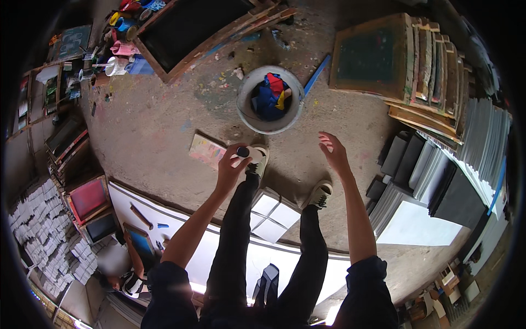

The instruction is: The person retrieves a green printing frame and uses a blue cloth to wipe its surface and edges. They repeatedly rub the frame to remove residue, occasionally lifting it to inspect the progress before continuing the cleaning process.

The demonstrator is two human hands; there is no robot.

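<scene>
My left hand (229, 167) is closed around a small white container with a round black top (241, 152), held above my left shoe (259, 159). Fingers cover part of the container, so its full shape is hidden. Off to the right, my right hand (335, 153) is in the air with its fingers loosely curved and apart, holding nothing. Ahead, between the two hands, a grey bucket (247, 118) stands on the floor with blue, red and yellow cloths (274, 96) inside. A paint-stained board (206, 149) lies beside my left hand.
White packs (274, 215) lie between my feet. Framed screens (372, 55) and paper stacks (411, 219) line the right side. A large dark frame (192, 30) and paint pots (123, 33) sit far left. Another person (131, 268) is by the white table (181, 219) at lower left.
</scene>
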